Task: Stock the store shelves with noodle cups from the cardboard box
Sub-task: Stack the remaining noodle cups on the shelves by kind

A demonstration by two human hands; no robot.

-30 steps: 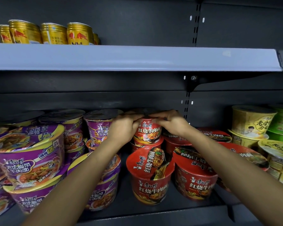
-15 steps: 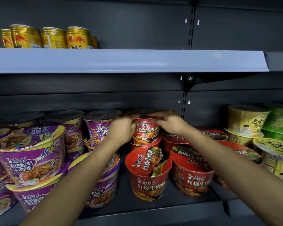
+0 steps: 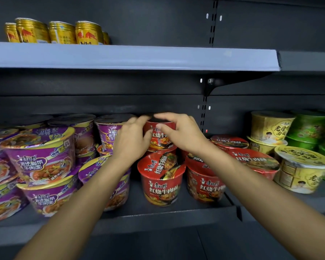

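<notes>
You had six red paper noodle cups on the dark lower shelf. One of them, the red noodle cup you were holding, sat at the back on top of a second red cup. It stood upright, long axis vertical, lid up and printed label facing you.

Your left hand gripped its left side. Your right hand gripped the right, its fingers curled over the lid and the thumb on the label.

To the left were purple noodle cups, at least eight, too crowded for a sure count. To the right stood three yellow noodle cups, then a stack of green noodle cups cut off by the edge. Five gold drink cans showed on the grey upper shelf.

Against half a second before, both hands kept their hold and the cup stayed on the same stack. Your left thumb had come round onto the side.
</notes>
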